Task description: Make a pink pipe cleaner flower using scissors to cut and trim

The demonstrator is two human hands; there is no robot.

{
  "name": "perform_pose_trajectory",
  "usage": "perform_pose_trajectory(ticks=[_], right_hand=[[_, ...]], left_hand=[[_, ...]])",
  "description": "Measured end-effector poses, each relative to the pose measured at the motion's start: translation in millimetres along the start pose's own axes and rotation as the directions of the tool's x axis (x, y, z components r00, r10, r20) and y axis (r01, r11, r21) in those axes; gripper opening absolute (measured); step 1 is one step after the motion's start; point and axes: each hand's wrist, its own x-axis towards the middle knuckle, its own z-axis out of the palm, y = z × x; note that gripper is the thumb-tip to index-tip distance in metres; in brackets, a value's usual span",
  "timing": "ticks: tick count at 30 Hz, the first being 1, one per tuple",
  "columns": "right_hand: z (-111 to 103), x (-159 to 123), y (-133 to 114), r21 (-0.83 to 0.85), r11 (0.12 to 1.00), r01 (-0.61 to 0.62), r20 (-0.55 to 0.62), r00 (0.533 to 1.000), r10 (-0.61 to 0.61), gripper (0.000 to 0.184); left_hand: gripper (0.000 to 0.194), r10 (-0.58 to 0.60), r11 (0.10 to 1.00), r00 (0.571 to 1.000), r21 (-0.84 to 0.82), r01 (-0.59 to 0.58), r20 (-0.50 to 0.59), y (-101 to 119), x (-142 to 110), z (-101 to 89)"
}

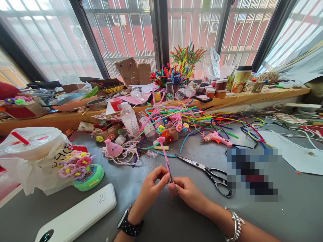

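Observation:
Close to the front of the grey table, my left hand (156, 185) pinches the stem of a pink pipe-cleaner flower (166, 158) between thumb and fingertips. The flower points up and away from me, its fuzzy head at the top. Beside it, the fingers of my right hand (187, 191) are closed on the stem's lower end, where a thin dark strand shows. What that strand is, I cannot tell. Black-handled scissors (202, 168) lie to the right of the flower, partly spread. A pink glue gun (217, 139) rests behind them.
Loose coloured pipe cleaners (202, 117) spread across the back. At left are a white power bank (80, 215), a green base with fuzzy flowers (89, 179) and a bagged drink cup (35, 148). Pearl beads (131, 151) surround a pink cone figure (113, 148). Bottles (129, 119) stand behind.

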Motion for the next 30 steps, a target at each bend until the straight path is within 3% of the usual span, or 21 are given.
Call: perform_pose_trajectory(ticks=[6,14,30], right_hand=[[-5.8,-0.1,-4.5,0.02,0.999,0.051,0.064,0.997,-0.052,0.058],[-2.3,0.2,-3.1,-0.114,0.993,0.03,-0.036,0.999,-0.035,0.05],[-2.2,0.6,1.0,-0.274,0.962,-0.001,-0.035,0.999,-0.009,0.037]], left_hand=[[0.019,0.002,1.0,0.999,0.017,-0.003,0.05,-1.6,0.8,-0.4],[0.018,0.007,1.0,1.0,-0.013,-0.007,0.007,-2.4,0.8,-0.9],[0.019,0.001,0.999,0.999,-0.052,-0.004,-0.047,-4.5,0.5,3.2]])
